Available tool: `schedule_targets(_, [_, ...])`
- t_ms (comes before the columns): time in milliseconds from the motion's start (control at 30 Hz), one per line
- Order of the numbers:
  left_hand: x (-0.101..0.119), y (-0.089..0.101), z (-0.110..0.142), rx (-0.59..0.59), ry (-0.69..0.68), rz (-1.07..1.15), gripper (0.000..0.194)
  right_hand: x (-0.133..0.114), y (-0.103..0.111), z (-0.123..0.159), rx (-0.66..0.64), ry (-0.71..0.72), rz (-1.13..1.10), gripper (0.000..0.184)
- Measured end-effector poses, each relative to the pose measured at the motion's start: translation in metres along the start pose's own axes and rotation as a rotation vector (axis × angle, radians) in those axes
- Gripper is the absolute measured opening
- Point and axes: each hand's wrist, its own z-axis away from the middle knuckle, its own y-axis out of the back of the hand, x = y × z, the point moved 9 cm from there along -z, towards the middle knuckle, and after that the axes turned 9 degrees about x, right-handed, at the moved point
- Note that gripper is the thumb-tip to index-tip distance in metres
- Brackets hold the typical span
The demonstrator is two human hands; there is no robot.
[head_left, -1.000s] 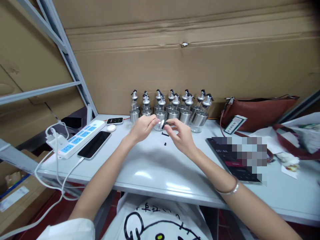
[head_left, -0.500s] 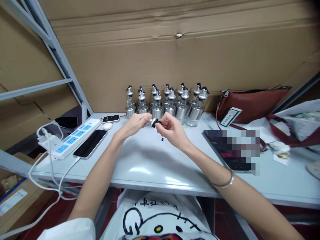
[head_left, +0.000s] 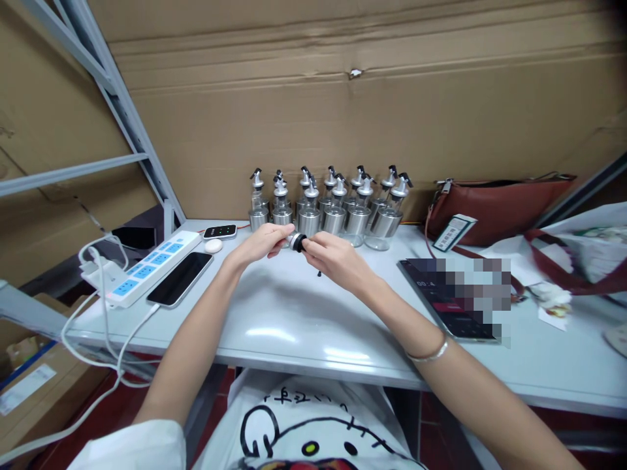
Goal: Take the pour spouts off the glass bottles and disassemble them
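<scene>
Firstly, a smartphone [head_left: 180,279] lies at left; then the left hand [head_left: 264,243] holds the silver end of a bottle pourer [head_left: 296,243] before the steel-sleeved glass bottles [head_left: 334,220], the right hand [head_left: 336,259] pinches its black end (both grips look narrow), and farther right rests a brown handbag [head_left: 504,210].

Head-worn view, forward and down, across tabletop [head_left: 274,303]

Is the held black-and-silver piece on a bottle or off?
Off: the piece is between left hand and right hand, in front of the standing bottles.
</scene>
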Motion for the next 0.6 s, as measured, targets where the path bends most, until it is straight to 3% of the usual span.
schedule_targets(100, [-0.014, 0.011, -0.003, 0.039, 0.053, -0.012, 0.052, 0.001, 0.011, 0.000, 0.026, -0.011, -0.081, 0.024])
schedule_targets(200, [-0.030, 0.017, -0.005, 0.068, 0.071, -0.126, 0.045, 0.010, 0.017, 0.000, 0.054, -0.154, -0.277, 0.013])
schedule_targets(300, [-0.041, 0.011, -0.006, 0.044, 0.000, -0.321, 0.032, 0.008, -0.010, 0.009, -0.150, -0.276, -0.407, 0.015])
schedule_targets(433, [-0.057, 0.002, -0.009, 0.035, -0.053, -0.507, 0.018, -0.012, -0.055, 0.030, -0.480, -0.297, -0.396, 0.021])
schedule_targets(500, [-0.064, -0.001, -0.010, 0.012, -0.073, -0.592, 0.018, -0.015, -0.064, 0.035, -0.545, -0.323, -0.408, 0.031])
schedule_targets(600, [-0.068, -0.004, -0.011, -0.011, -0.118, -0.682, 0.020, -0.003, -0.062, 0.035, -0.551, -0.409, -0.439, 0.037])
